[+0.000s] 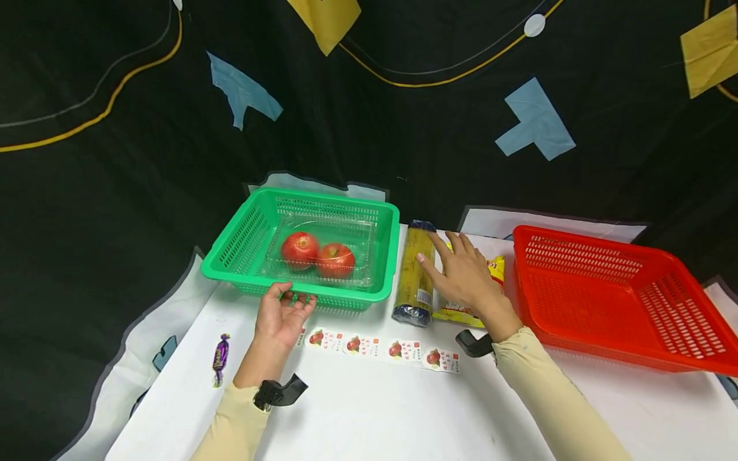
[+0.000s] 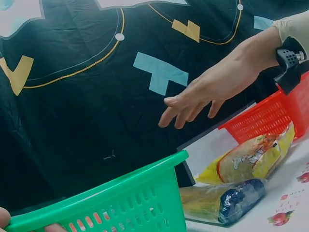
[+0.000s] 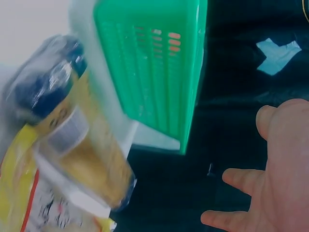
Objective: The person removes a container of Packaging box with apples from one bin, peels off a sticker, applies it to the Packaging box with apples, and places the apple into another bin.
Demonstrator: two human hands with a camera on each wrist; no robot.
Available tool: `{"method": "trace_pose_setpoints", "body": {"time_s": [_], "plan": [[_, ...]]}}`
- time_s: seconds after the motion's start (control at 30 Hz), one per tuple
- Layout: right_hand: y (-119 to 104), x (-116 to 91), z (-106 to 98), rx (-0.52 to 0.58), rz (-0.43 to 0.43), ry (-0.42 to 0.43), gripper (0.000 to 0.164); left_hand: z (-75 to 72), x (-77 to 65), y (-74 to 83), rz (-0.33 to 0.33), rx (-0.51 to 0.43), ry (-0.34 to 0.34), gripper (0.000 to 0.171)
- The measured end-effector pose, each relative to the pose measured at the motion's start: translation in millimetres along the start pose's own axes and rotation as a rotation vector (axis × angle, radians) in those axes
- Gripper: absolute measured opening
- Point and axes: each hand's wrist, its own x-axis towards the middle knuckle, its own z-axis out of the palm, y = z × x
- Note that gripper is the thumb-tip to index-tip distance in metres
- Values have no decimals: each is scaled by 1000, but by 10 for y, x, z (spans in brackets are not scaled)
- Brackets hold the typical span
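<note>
A green plastic basket [image 1: 242, 276] stands on the left part of the table, holding a clear plastic box [image 1: 363, 240] with two red apples [image 1: 300, 248] in it. My left hand [image 1: 280, 320] grips the basket's front rim, thumb at the top and fingers beneath, palm up. With fingers spread, my right hand [image 1: 464, 272] hovers over a long yellow packet [image 1: 412, 269] with dark blue ends and a yellow printed bag [image 1: 455, 315]. It holds nothing. In the left wrist view, the right hand [image 2: 212, 89] is raised above both packages. Part of the bag is hidden under the hand in the head view.
A red plastic basket [image 1: 588, 339] stands at the right. Several apple-printed labels [image 1: 360, 346] lie in a row in front of the green basket. A purple wrapped candy [image 1: 221, 360] is at the left. A dark cloth [image 1: 403, 147] hangs behind the table.
</note>
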Motion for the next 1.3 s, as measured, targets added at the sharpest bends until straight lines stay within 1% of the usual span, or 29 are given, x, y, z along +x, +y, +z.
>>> {"method": "trace_pose_setpoints", "body": {"time_s": [0.2, 0.37, 0.53, 0.67, 0.9, 1.1, 1.3], "plan": [[-200, 124, 35, 58, -55, 15, 69, -13, 19, 5, -1, 5, -8, 10], [-331, 242, 82, 104, -79, 6, 68, -25, 41, 4, 8, 10, -20, 11], [-427, 361, 147, 150, -74, -13, 70, -38, 47, 6, 16, 24, -24, 12], [-495, 430, 183, 196, -77, -12, 71, -52, 39, 6, 26, 40, -28, 12], [-674, 528, 197, 309, -84, 20, 68, -63, 31, 15, 28, 37, -37, 10], [-825, 639, 225, 367, -89, 55, 65, -65, 35, 24, 21, 21, -40, 9], [-938, 713, 246, 471, -51, 21, 65, -77, 39, 25, 20, 25, -42, 10]]}}
